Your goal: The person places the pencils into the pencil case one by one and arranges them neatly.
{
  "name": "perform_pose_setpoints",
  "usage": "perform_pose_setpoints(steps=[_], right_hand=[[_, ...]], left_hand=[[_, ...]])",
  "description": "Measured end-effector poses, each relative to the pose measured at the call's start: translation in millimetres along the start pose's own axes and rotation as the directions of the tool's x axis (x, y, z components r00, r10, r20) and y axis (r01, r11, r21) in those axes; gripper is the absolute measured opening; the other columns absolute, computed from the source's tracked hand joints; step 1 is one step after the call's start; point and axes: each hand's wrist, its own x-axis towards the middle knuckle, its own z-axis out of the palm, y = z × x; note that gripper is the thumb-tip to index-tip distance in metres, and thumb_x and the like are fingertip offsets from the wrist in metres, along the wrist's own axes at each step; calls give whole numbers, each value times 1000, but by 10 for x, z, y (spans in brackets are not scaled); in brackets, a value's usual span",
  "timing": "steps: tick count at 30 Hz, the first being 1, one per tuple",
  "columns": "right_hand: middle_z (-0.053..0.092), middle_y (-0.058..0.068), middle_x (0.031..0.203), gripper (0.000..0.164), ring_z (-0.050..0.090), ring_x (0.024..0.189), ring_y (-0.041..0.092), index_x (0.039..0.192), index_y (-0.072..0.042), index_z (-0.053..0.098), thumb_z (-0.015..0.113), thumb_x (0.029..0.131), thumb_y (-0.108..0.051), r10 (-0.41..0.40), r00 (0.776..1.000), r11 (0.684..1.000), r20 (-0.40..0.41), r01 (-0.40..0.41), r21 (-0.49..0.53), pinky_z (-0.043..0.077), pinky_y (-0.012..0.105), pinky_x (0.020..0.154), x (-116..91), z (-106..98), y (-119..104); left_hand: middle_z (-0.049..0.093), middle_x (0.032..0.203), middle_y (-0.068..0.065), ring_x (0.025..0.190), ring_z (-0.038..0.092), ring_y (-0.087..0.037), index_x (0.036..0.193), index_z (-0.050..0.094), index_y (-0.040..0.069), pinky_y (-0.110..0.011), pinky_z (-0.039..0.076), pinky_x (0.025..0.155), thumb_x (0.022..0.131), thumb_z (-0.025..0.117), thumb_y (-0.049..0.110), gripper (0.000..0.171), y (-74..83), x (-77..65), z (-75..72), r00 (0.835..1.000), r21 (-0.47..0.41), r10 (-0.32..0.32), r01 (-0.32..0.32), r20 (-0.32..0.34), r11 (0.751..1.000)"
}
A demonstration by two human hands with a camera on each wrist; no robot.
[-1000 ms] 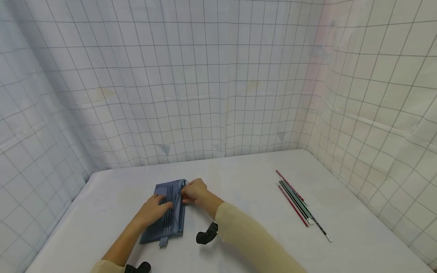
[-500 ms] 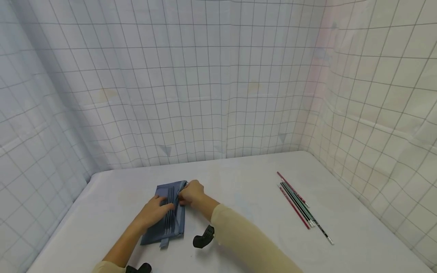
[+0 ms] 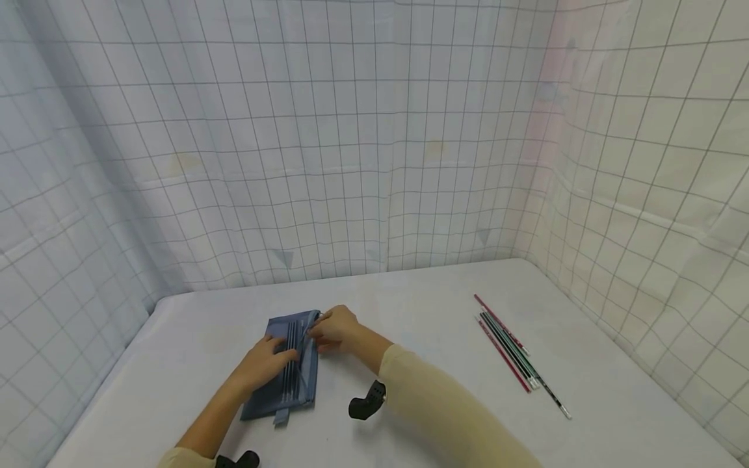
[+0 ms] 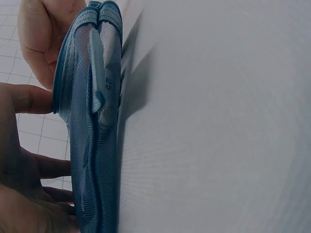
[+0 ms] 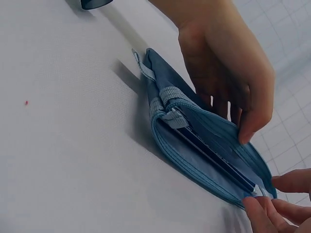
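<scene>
A flat blue mesh zip pencil case [image 3: 266,398] lies on the white table. My left hand [image 3: 261,365] rests on its upper face, fingers spread, thumb towards the zip side. The left wrist view shows the left fingertips against the mesh beside the raised zip edge [image 4: 60,80]. At the case's far right corner is my right hand [image 3: 338,328]. In the right wrist view its thumb and fingers [image 5: 291,182] pinch the end of the unzipped opening. Dark pencils [image 5: 218,158] lie inside that opening, and a silvery tip shows beside the right fingertips.
Several loose pencils [image 3: 508,348], red, green and black, lie together on the right of the table [image 3: 409,325]. Black wrist camera mounts [image 3: 367,402] hang by both sleeves. Gridded white curtains [image 3: 328,162] stand at the back and both sides.
My right hand shifted slightly left along the zip edge, then back right. The case's top edge now folds further towards the left hand. The left hand stays in place.
</scene>
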Motion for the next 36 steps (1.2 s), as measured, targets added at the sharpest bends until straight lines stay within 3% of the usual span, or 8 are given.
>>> perform_pose_setpoints(steps=[7, 15, 24, 36], right_hand=[[72, 9, 95, 33, 72, 90, 28, 124, 4, 69, 75, 93, -2, -22, 999, 1000, 48, 22, -13, 62, 38, 69, -45, -291, -23], [72, 11, 100, 35, 71, 98, 33, 125, 6, 67, 76, 93, -3, -31, 996, 999, 82, 34, -34, 62, 41, 73, -56, -540, -42], [72, 11, 98, 31, 70, 92, 29, 120, 6, 68, 76, 93, -4, -11, 998, 998, 57, 15, -65, 62, 41, 74, -65, -755, 5], [72, 12, 102, 29, 71, 98, 33, 118, 5, 68, 76, 93, -6, -16, 999, 995, 36, 20, -95, 62, 43, 78, -88, -1102, 21]], left_hand=[[20, 156, -46, 143, 20, -65, 147, 42, -16, -74, 24, 111, 98, 59, 39, 76, 15, -1, 1, 1000, 0, -7, 7, 0, 1000], [20, 155, -47, 142, 20, -66, 147, 41, -17, -75, 22, 111, 100, 58, 37, 73, 13, -16, -17, 1000, -6, 7, -7, 2, 1000], [18, 156, -46, 143, 17, -65, 148, 40, -16, -75, 20, 112, 100, 60, 38, 75, -15, -31, -18, 999, -38, 32, -31, 18, 999], [17, 157, -46, 143, 16, -65, 149, 39, -15, -76, 20, 111, 100, 59, 38, 75, -26, -37, -24, 999, -44, 29, -28, 23, 999]])
